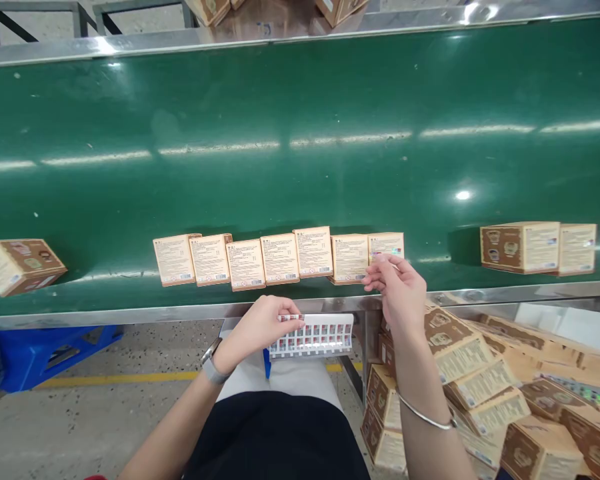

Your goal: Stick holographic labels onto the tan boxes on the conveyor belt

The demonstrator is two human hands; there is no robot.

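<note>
My left hand (270, 325) pinches the upper edge of a white sheet of small shiny stickers (325, 339), held over my lap just below the conveyor edge. My right hand (399, 287) reaches over the right end of a row of several cream-and-brown cartons. Its fingers are drawn together at the end carton (393, 243), where a small shiny sticker (379, 255) shows at the fingertips. Whether the sticker lies fully on the carton is hidden by the fingers. Beside it stands another carton (349, 253), its printed cream face turned up.
The cartons stand near the front metal rail (170, 315) of a green conveyor belt (280, 180). Two cartons (540, 247) sit at the right, one tilted carton (23, 265) at the left. Piled cartons (460, 340) fill the lower right. A blue stool (55, 353) is lower left.
</note>
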